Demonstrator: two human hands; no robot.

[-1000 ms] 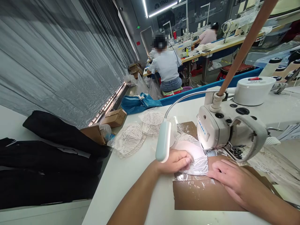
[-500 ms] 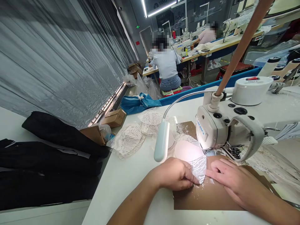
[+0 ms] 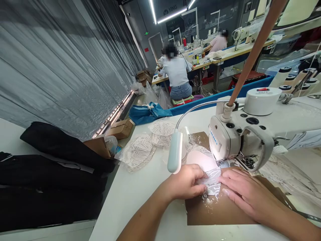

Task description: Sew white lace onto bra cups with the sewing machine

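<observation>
A white lace bra cup (image 3: 202, 160) with a smooth pale pad lies under the head of a white sewing machine (image 3: 225, 137). My left hand (image 3: 187, 182) is at the near left edge of the cup, its bent fingers and thumb holding the lace, with a gap showing between forefinger and thumb. My right hand (image 3: 242, 189) rests palm down on the brown board (image 3: 208, 214), fingers stretched out, fingertips touching the right edge of the lace. The needle area is mostly hidden behind the machine head.
A small lamp (image 3: 175, 152) on a bendable neck hangs left of the machine. Lace cups (image 3: 139, 152) lie farther left on the white table (image 3: 140, 194). Thread cones (image 3: 282, 77) stand behind at right. Two people sit at other machines beyond a blue cloth edge (image 3: 200, 103).
My left finger and thumb have moved apart from a tight pinch, and the lace between my hands has spread out. My right fingers have flattened and straightened. The view has shifted slightly.
</observation>
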